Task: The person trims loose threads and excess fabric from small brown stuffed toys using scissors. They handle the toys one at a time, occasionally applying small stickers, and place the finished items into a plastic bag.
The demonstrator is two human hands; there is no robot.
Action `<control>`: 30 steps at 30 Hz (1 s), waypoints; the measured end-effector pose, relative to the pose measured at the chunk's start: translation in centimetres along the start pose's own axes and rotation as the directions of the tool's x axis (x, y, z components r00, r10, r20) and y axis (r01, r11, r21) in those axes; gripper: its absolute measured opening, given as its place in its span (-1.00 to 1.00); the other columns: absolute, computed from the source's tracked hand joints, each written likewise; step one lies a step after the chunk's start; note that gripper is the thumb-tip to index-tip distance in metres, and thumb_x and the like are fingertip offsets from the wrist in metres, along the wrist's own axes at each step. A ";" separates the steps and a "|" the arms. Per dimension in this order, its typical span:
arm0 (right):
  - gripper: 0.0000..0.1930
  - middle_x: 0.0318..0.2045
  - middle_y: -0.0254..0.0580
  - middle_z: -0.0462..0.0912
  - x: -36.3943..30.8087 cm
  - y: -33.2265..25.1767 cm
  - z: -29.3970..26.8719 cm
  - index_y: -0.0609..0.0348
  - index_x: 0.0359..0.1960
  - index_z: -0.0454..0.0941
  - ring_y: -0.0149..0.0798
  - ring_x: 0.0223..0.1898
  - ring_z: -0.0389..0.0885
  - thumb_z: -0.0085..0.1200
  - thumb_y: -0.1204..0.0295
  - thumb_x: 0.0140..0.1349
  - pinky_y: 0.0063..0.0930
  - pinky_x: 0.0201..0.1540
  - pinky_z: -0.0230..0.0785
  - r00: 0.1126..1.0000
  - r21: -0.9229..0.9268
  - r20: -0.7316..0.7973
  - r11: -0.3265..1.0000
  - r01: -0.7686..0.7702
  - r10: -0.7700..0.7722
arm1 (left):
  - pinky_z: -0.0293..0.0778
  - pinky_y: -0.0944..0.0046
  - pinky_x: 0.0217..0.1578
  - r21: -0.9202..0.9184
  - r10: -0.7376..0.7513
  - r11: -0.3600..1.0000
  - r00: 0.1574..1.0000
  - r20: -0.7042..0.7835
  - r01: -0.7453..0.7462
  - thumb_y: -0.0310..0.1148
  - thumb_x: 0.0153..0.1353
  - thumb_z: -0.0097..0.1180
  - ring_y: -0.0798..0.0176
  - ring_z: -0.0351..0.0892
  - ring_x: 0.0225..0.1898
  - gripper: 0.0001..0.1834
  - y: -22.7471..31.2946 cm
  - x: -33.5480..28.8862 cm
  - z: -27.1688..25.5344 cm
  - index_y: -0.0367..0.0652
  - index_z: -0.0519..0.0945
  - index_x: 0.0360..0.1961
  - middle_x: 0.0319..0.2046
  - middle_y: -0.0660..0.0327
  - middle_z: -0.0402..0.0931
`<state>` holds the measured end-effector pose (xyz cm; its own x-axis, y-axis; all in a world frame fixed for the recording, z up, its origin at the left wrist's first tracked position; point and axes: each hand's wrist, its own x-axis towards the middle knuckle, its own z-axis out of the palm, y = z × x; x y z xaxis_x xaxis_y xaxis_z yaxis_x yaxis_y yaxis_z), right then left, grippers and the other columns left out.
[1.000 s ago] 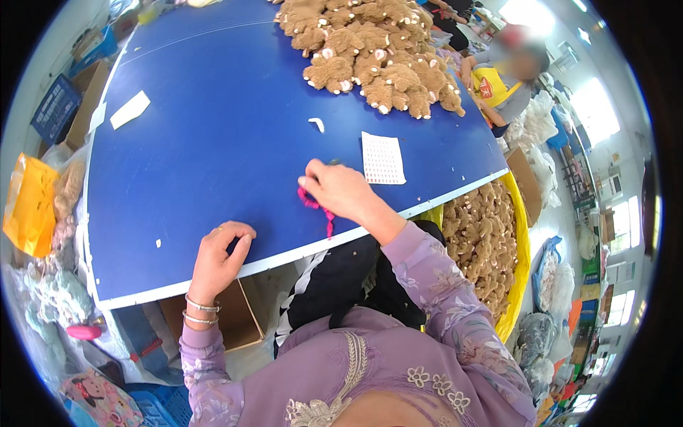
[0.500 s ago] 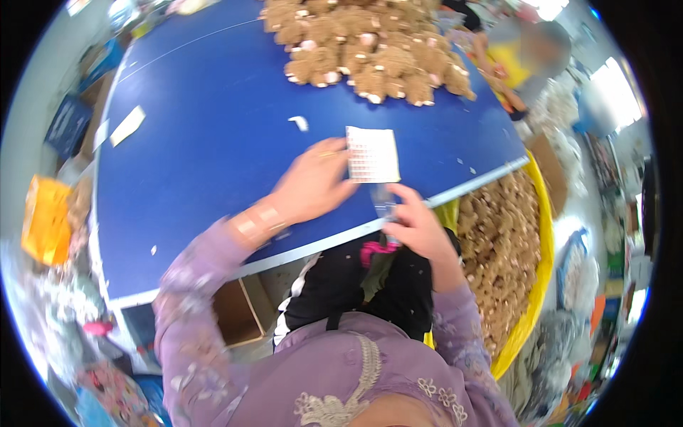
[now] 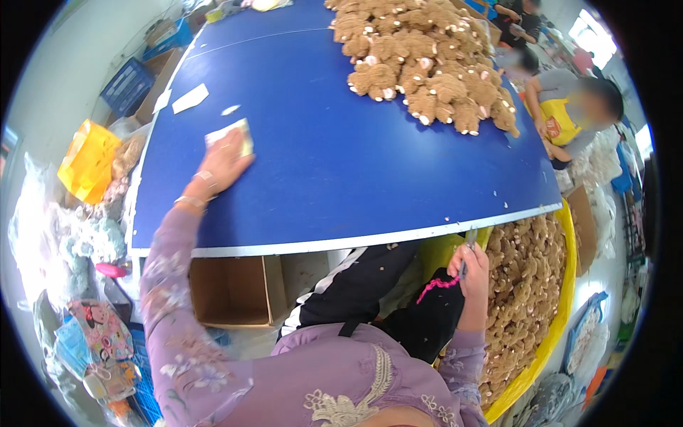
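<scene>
At the left part of the blue table [image 3: 320,178], my left hand [image 3: 226,162] lies over a small pale sheet [image 3: 246,139], its fingers on top of it. In the earlier picture this sheet shows rows of small printed marks. Beyond the table's near edge, on the right, my right hand [image 3: 473,272] is closed round a slim grey metal tool [image 3: 463,269], its tip pointing up towards the edge. Whether it is tweezers or thread snips I cannot make out. A bright pink cord [image 3: 435,286] hangs from it over my dark trousers.
Brown plush toys [image 3: 427,64] are heaped on the table's far right. More brown plush pieces [image 3: 526,306] fill a yellow-rimmed container [image 3: 567,285] beside me. White paper scraps [image 3: 190,99] lie far left. A cardboard box [image 3: 231,292] stands under the table. A person [image 3: 569,114] sits at right.
My left hand has moved left across the table, and the sheet with it. My right hand has drawn away to the right, off the tabletop, with the metal tool. The view has shifted too.
</scene>
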<state>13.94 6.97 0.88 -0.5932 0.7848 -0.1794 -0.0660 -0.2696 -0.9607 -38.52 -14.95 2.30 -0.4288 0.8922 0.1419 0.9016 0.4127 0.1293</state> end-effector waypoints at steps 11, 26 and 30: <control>-0.79 -0.66 -0.36 0.43 8.1 -3.9 2.6 0.19 -0.44 0.41 -0.49 -0.67 0.36 0.01 0.35 0.31 -0.59 -0.59 0.18 0.960 -0.292 -0.158 0.940 0.177 -0.230 | 0.37 0.13 0.12 -0.190 0.145 0.952 0.898 -0.416 -0.241 -0.49 0.13 0.04 0.00 0.44 0.13 -0.55 3.5 1.4 -4.0 -0.21 0.45 0.10 0.10 -0.03 0.43; -0.68 -0.69 -0.38 0.25 12.8 -2.9 -3.5 0.28 -0.57 0.34 -0.51 -0.57 0.16 0.07 0.34 0.26 -0.44 -0.53 0.07 0.735 -0.742 -0.276 0.623 0.247 -0.620 | 0.32 0.25 -0.47 -0.364 0.690 -0.508 -0.116 -0.715 -0.781 -0.15 0.06 0.08 0.26 0.32 -0.53 -0.72 39.0 -1.0 -20.4 -0.16 0.58 -0.53 -0.70 0.30 0.26; -0.67 -0.70 -0.36 0.27 14.4 -3.8 -5.4 0.29 -0.57 0.35 -0.50 -0.58 0.18 0.05 0.32 0.27 -0.42 -0.54 0.08 0.769 -0.760 -0.300 0.628 0.164 -0.564 | 0.24 0.34 -0.58 -0.338 0.406 -0.417 0.160 -0.900 -0.844 -0.34 -0.01 0.20 0.33 0.28 -0.62 -0.87 38.6 -1.7 -18.9 -0.18 0.61 -0.52 -0.73 0.34 0.26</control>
<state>9.95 22.34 0.79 -0.1782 0.9233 0.3401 0.4715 0.3835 -0.7941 -4.09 -4.05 25.60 0.2468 0.1454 0.9581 -0.0337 -0.9868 0.1584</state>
